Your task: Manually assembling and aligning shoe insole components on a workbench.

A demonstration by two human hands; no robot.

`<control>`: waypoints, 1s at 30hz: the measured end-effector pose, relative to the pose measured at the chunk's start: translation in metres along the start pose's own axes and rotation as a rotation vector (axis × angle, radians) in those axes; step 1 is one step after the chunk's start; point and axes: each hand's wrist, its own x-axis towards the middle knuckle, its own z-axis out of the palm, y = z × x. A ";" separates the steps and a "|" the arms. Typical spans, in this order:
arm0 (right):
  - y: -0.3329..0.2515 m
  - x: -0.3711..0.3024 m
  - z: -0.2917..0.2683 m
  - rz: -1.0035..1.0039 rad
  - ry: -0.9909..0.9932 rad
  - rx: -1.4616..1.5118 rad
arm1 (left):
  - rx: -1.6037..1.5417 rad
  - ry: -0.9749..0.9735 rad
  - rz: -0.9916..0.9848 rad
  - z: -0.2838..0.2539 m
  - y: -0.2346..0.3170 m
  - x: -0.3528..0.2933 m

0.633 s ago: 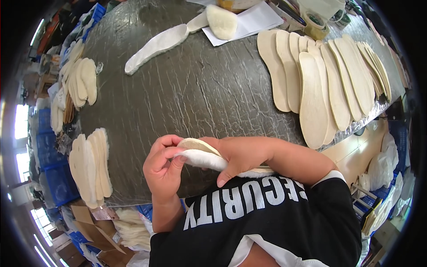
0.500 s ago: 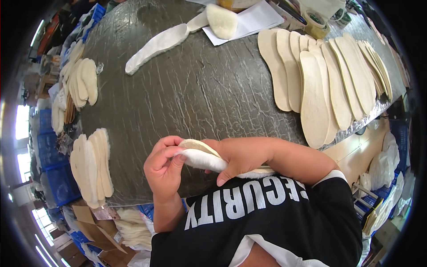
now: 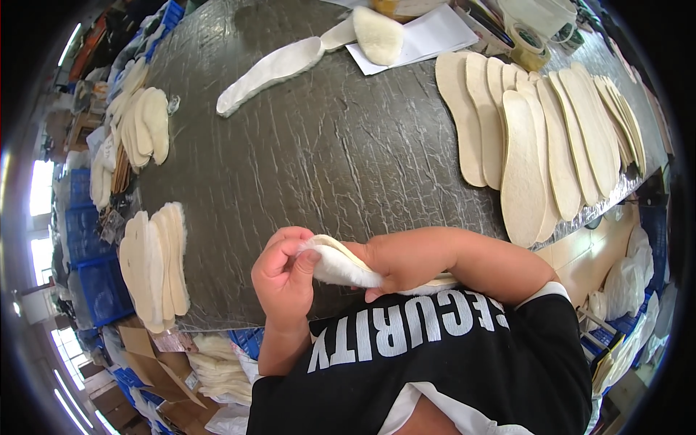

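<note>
Pinching the fleecy insole (image 3: 341,268) at its left end, your left hand (image 3: 285,272) is nearly closed. Your right hand (image 3: 400,259) grasps it farther right, fingers mostly hidden.

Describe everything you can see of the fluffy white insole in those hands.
The fluffy white insole shows a fleecy side, with a smoother cream layer along its upper edge; whether that is backing or a second insole, I can't tell. It slants down to the right, before the dark shirt. The left hand pinches its left end; the right hand grips farther along, hiding part of it.
</note>
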 end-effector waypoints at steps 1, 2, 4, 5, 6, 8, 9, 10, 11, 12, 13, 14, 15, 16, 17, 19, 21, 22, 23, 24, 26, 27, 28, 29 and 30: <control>-0.001 0.000 -0.001 0.000 -0.001 0.000 | 0.104 0.002 0.048 -0.001 0.000 -0.002; -0.001 0.000 -0.002 0.017 -0.015 0.051 | 0.208 0.005 0.096 -0.001 0.000 -0.002; 0.000 0.001 -0.003 0.034 -0.029 0.100 | 0.357 0.028 0.266 0.001 0.000 -0.001; 0.003 0.002 -0.003 0.003 -0.019 0.198 | 0.506 0.050 0.436 0.001 0.001 0.000; 0.008 0.003 -0.003 -0.026 -0.005 0.295 | 0.505 0.049 0.437 0.000 0.002 0.001; 0.020 0.002 -0.002 -0.052 0.031 0.390 | 0.723 -0.109 0.781 -0.004 0.007 0.005; 0.024 0.002 -0.001 -0.081 0.063 0.484 | 0.696 -0.143 0.781 -0.002 0.009 0.003; 0.026 0.003 -0.001 -0.082 0.063 0.483 | 0.697 -0.142 0.783 -0.001 0.011 0.005; 0.028 0.004 -0.002 -0.173 0.035 0.559 | 0.772 -0.172 0.802 -0.001 0.013 0.008; 0.030 0.003 -0.003 -0.263 0.014 0.635 | 0.843 -0.205 0.822 0.000 0.013 0.010; -0.012 -0.005 0.001 -0.151 0.239 0.351 | 0.847 -0.202 0.821 0.000 0.013 0.009; -0.007 0.002 -0.003 -0.153 0.235 0.351 | 0.894 -0.192 0.836 0.000 0.013 0.008; 0.002 0.009 -0.011 0.005 0.229 0.356 | 0.933 -0.187 0.857 0.001 0.013 0.008; 0.005 0.012 -0.015 0.164 0.223 0.361 | 0.929 -0.191 0.863 0.002 0.012 0.008; 0.004 0.011 -0.015 0.119 0.313 0.181 | 0.927 -0.218 0.863 0.001 0.011 0.007; 0.005 0.016 -0.018 0.212 0.416 0.087 | 0.867 -0.364 0.841 -0.001 0.014 0.000; 0.001 0.022 -0.024 0.505 0.559 0.203 | 0.720 -0.606 0.797 0.009 0.029 -0.007; 0.000 0.021 -0.023 0.505 0.556 0.198 | 0.721 -0.600 0.798 0.007 0.027 -0.007; 0.000 0.018 -0.021 0.418 0.542 0.127 | 0.646 -0.485 0.723 0.003 0.021 -0.006; 0.000 0.014 -0.017 0.331 0.531 0.061 | 0.568 -0.377 0.646 0.001 0.016 -0.004; 0.010 0.014 -0.002 0.196 0.515 0.095 | 0.511 -0.130 0.451 0.000 0.019 -0.003; 0.012 0.016 0.008 0.106 0.484 0.200 | 0.486 -0.056 0.456 0.000 0.016 -0.003; 0.011 0.017 0.014 0.016 0.452 0.305 | 0.460 0.017 0.462 0.001 0.013 -0.002; 0.007 0.013 0.016 -0.009 0.331 0.495 | 0.459 0.016 0.464 0.000 0.012 -0.003; 0.004 0.011 0.016 -0.009 0.331 0.495 | 0.408 0.017 0.430 -0.001 0.011 -0.004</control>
